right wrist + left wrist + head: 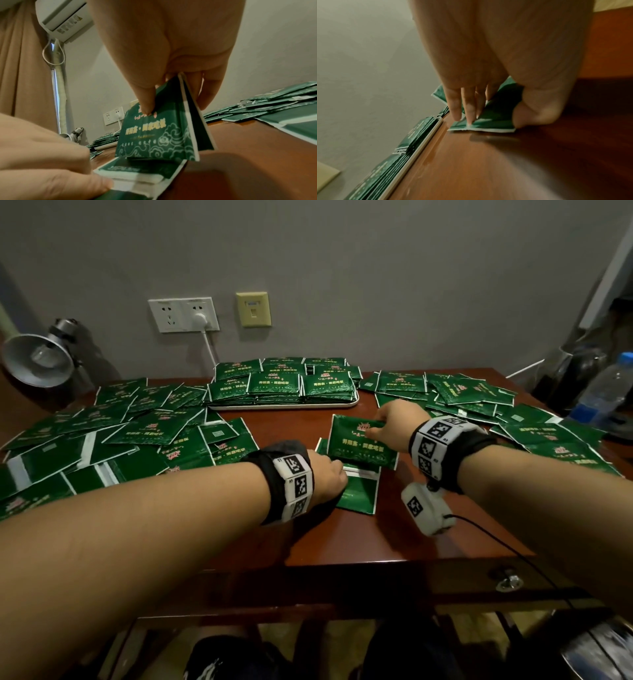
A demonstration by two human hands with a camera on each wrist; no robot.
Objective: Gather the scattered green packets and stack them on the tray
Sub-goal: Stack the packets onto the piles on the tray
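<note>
I see the right hand (390,422) pinching a small bundle of green packets (363,443), thumb on the printed face, fingers (204,92) behind, held tilted over the bench (394,535) centre. Left hand (327,474) grips a face-down packet (359,491) lying on the bench just below the bundle. Tray (284,406) sits at the far edge with neat stacks (284,385) on it. Loose packets (120,433) are spread left and right.
</note>
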